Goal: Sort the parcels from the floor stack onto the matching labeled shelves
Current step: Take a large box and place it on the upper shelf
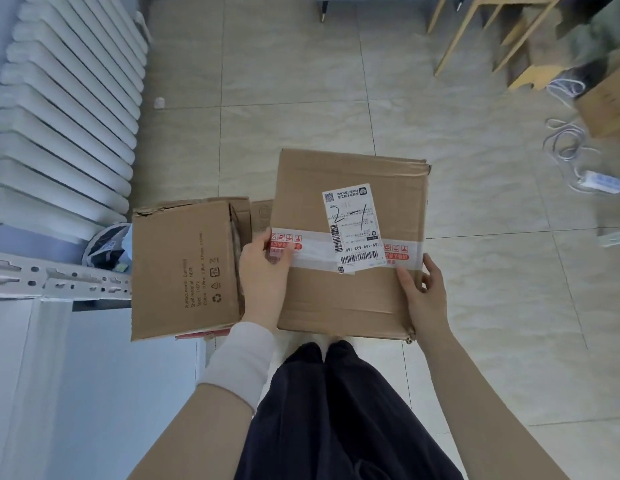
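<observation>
I hold a flat brown cardboard parcel (350, 296) above the floor in front of my legs. Its white shipping label (353, 226) carries a handwritten "2-1" and lies across a strip of white and red tape. My left hand (263, 271) grips the parcel's left edge, thumb on the tape. My right hand (423, 292) grips the right edge with its thumb on top. A second cardboard box (184, 268) with printed product text sits to the left on the floor stack, over a partly hidden flat box.
A white radiator (62, 116) runs along the left wall. A grey perforated shelf rail (59, 282) juts in at left, with a plastic bag (109, 247) behind it. Wooden furniture legs (475, 32), a cardboard box (610, 102), cables and a power strip (599, 181) lie at the right.
</observation>
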Demonstrator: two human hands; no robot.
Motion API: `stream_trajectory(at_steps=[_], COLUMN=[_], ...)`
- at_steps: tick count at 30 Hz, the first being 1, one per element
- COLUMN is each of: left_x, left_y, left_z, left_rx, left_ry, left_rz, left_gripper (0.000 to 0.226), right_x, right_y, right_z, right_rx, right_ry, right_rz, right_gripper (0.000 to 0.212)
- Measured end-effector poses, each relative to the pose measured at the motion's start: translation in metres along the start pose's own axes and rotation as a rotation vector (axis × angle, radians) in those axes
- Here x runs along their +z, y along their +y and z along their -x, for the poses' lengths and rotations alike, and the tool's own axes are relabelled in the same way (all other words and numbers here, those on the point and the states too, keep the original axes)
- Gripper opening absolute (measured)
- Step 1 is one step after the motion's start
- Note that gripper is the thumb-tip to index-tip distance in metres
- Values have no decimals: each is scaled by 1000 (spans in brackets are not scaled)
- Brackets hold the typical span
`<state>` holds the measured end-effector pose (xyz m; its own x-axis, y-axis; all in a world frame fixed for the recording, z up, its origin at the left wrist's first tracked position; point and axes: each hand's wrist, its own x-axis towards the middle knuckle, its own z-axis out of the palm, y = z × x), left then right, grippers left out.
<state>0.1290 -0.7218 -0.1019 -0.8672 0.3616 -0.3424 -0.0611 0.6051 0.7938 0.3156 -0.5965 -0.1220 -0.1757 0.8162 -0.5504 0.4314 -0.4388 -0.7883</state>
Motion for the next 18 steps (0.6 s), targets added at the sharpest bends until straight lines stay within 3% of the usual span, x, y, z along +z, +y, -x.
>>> stream_trajectory(at_steps=[6, 11, 18], left_x=[41, 86, 160], left_y=[37, 66, 92], left_z=[34, 73, 160], left_rx=[51, 107, 360], left_ry=[-211, -406, -571], left_rz=[78, 48, -24], left_gripper=[49, 64, 46], right_x=[-62, -130, -237], right_y=[9, 24, 70], right_z=[29, 49, 85], right_rx=[4, 22, 75], right_ry=[208, 373, 504], right_rz=[-101, -188, -318], right_gripper=[64, 63, 61])
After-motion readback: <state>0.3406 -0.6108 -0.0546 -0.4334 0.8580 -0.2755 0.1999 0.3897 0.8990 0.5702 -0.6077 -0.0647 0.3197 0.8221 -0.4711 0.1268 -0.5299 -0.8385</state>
